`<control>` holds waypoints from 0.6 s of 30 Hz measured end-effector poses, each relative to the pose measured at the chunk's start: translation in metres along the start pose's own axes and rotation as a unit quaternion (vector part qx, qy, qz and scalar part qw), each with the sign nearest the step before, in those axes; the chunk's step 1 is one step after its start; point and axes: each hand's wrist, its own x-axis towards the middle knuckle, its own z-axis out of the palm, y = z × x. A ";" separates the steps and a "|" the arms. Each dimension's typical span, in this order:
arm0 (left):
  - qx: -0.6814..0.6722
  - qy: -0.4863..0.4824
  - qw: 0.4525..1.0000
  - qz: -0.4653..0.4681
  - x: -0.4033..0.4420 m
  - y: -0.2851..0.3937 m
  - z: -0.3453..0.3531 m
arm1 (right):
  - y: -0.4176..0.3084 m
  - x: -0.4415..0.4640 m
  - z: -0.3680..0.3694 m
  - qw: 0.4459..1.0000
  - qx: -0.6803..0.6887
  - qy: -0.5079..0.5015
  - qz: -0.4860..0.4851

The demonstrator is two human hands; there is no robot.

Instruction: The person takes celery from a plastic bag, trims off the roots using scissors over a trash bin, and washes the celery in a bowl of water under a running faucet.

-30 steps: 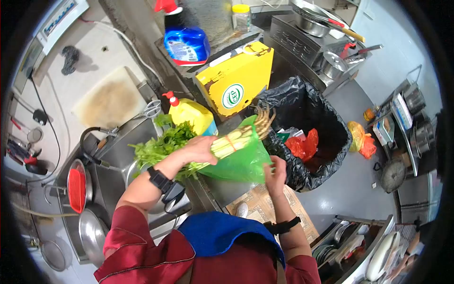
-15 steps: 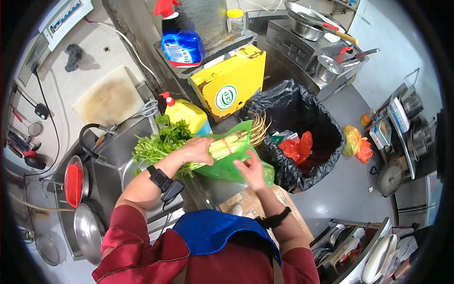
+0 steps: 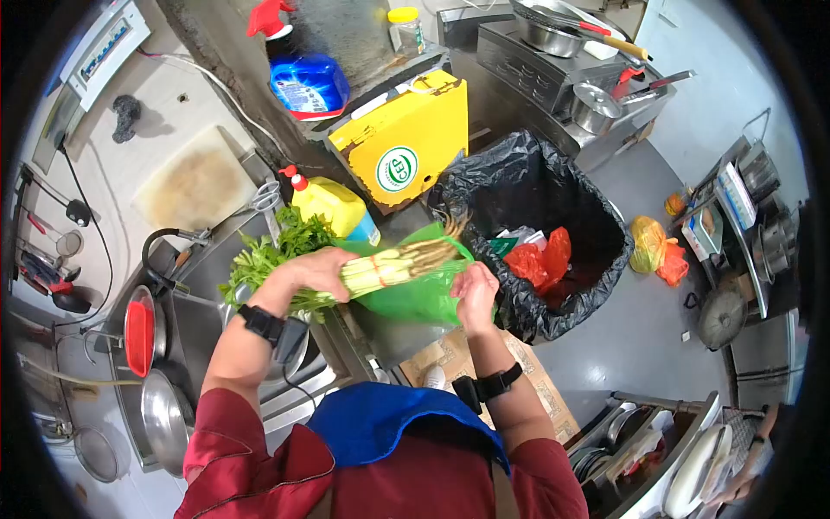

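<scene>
My left hand (image 3: 322,272) is wrapped round the stalks of a bunch of celery (image 3: 380,270), tied with a reddish band. Its leaves spread to the left over the sink (image 3: 203,290), while the brownish roots point up and right. A green plastic bag (image 3: 406,301) hangs below and around the root end. Closed on the bag's edge, my right hand (image 3: 475,292) is just right of the roots, near the bin.
A bin lined with a black bag (image 3: 596,221) stands to the right with red plastic inside. Behind the celery are a yellow bottle (image 3: 333,205) and a yellow panel (image 3: 415,143). A cutting board (image 3: 194,179) lies beyond the sink.
The celery and my left hand have shifted slightly left. My right hand has gone from loosely curled fingers beside the bag to a closed grip on its edge, drawing it out rightward.
</scene>
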 end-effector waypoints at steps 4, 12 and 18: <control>-0.115 0.052 0.991 0.053 -0.045 0.002 -0.021 | 0.028 0.016 -0.017 0.980 0.062 0.109 0.152; -0.460 0.346 0.766 0.286 -0.166 0.014 -0.057 | 0.037 0.015 -0.028 0.946 -0.188 -0.092 0.248; -0.432 0.482 0.609 0.459 -0.310 0.006 -0.044 | -0.006 0.041 -0.044 0.918 -0.359 -0.100 0.135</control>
